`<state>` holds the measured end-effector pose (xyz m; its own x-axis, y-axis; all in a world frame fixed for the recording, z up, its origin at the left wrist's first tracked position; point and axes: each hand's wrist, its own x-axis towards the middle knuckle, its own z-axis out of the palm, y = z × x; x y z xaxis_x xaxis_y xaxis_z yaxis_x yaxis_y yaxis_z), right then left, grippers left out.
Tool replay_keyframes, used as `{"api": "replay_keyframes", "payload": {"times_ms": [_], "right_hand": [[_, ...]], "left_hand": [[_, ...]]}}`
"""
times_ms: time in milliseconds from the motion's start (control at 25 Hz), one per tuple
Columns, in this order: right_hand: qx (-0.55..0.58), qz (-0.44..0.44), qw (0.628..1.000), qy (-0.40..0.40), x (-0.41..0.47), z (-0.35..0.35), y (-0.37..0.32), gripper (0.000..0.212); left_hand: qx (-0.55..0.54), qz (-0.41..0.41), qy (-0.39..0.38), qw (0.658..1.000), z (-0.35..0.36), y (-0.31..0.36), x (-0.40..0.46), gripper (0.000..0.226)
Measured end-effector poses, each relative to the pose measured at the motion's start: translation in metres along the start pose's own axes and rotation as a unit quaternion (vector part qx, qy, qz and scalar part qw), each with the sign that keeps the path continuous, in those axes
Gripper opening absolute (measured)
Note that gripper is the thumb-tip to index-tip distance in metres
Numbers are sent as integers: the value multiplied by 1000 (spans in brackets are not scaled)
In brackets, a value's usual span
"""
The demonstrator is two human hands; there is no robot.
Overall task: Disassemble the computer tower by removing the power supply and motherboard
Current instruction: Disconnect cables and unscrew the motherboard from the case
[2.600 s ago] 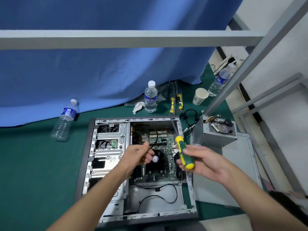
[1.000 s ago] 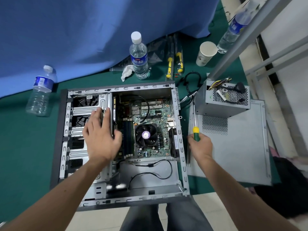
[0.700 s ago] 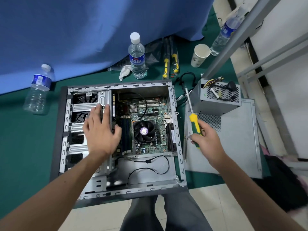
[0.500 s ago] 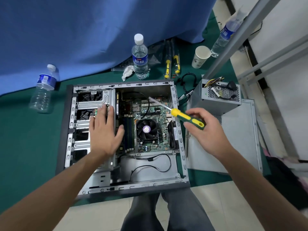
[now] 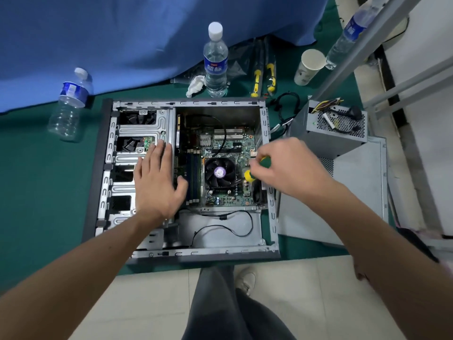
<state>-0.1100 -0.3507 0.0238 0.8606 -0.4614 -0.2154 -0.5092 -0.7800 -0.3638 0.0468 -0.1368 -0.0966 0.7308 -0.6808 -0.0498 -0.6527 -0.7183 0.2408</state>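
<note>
The open computer tower (image 5: 103, 168) lies on its side on a green mat. Inside it sits the green motherboard (image 5: 230, 143) with a black CPU fan (image 5: 219, 173). The grey power supply (image 5: 335, 133) stands outside the case, to its right, on the removed side panel (image 5: 355, 192). My left hand (image 5: 157, 182) rests flat on the metal drive cage, fingers straight. My right hand (image 5: 286, 168) grips a green and yellow screwdriver (image 5: 257, 168) held upright over the motherboard's right edge; its shaft and tip are hidden.
Two water bottles (image 5: 215, 62) (image 5: 69, 104) stand behind and left of the case; a third (image 5: 348, 33) and a paper cup (image 5: 308, 67) are at the back right. Spare screwdrivers (image 5: 263, 74) and a black cable (image 5: 286, 104) lie nearby. A grey metal frame (image 5: 375, 45) rises at right.
My right hand lifted the screwdriver from beside the case, swung it over the motherboard and turned it upright at the board's right edge. My left hand stayed on the drive cage.
</note>
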Motion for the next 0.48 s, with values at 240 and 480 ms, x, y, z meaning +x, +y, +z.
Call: {"api": "replay_keyframes", "payload": {"times_ms": [240, 480], "right_hand": [[-105, -27, 991, -75, -4, 10, -9, 27], [-149, -50, 981, -118, 5, 31, -11, 27]], "left_hand": [[-1, 0, 7, 1000, -2, 2, 0, 78], [2, 1, 7, 1000, -4, 2, -1, 77]]}}
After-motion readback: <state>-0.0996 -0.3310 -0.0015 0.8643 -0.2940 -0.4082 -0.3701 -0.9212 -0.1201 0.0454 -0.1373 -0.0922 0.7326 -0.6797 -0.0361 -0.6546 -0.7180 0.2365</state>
